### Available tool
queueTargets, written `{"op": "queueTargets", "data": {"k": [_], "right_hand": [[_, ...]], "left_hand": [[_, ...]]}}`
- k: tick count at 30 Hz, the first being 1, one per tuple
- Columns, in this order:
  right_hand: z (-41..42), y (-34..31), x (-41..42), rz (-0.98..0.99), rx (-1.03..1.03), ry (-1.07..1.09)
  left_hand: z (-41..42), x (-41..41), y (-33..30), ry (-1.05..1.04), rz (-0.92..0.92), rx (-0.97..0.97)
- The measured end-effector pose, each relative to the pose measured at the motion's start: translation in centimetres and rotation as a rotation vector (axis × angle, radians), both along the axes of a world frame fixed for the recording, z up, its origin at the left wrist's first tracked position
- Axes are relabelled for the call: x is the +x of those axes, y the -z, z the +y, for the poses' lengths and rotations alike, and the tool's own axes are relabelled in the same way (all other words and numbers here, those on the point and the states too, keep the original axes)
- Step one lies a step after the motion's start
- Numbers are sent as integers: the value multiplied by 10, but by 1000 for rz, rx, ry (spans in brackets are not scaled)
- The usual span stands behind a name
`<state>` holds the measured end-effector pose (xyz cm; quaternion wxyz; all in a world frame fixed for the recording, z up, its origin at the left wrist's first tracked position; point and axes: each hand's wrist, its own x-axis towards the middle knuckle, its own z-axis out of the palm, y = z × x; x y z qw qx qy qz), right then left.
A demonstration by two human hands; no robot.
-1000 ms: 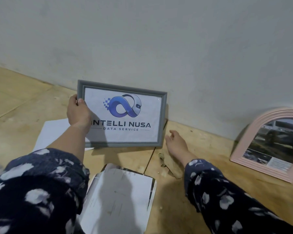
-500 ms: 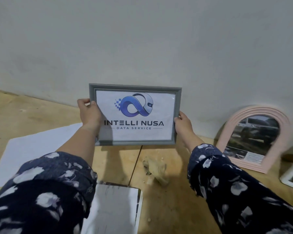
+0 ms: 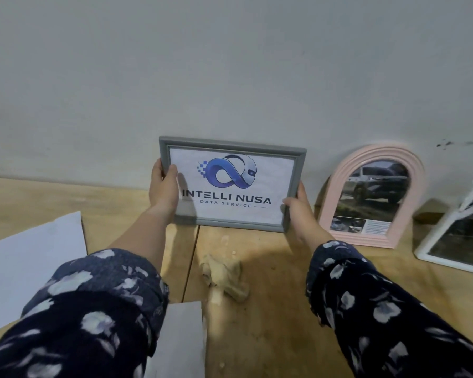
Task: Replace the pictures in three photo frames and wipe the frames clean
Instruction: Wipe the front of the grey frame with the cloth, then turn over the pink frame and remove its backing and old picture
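A white sheet lies flat at the far left of the wooden floor, with a second sheet nearer the camera beneath the left sleeve. The left hand grips the left edge of the grey frame, thumb curled over the front, fingers hidden behind. The frame, showing a blue logo print reading "INTELLI NUSA DATA SERVICE", is held upright in front of the grey wall, close above the floor; whether its lower edge touches the boards cannot be told. A crumpled tan cloth lies on the floor below it, between the two arms. The right hand grips the frame's lower right corner, thumb across the front. Just to the right, a pink arched frame leans against the wall with a car photograph inside, and a white frame rests tilted at the far right edge. The step appears to be standing the refilled grey frame beside the others; the next move likely calls for setting it down steadily and letting go without tipping it, and the cloth lies within reach should wiping remain.
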<state>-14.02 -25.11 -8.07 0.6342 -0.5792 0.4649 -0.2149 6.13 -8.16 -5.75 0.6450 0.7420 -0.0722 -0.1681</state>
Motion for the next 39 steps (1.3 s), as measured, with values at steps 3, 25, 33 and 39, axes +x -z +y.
{"op": "queueTargets", "data": {"k": [3, 25, 33, 39], "right_hand": [[-2, -5, 4, -21, 43, -2], [-44, -30, -157, 354, -409, 229], [-117, -32, -188, 329, -263, 245], [-135, -18, -196, 297, -137, 134]], "left_hand": [[0, 5, 2, 51, 14, 32], [-123, -186, 2, 442, -186, 209], [-177, -237, -9, 498, -61, 211], [-190, -259, -13, 487, -40, 153]]}}
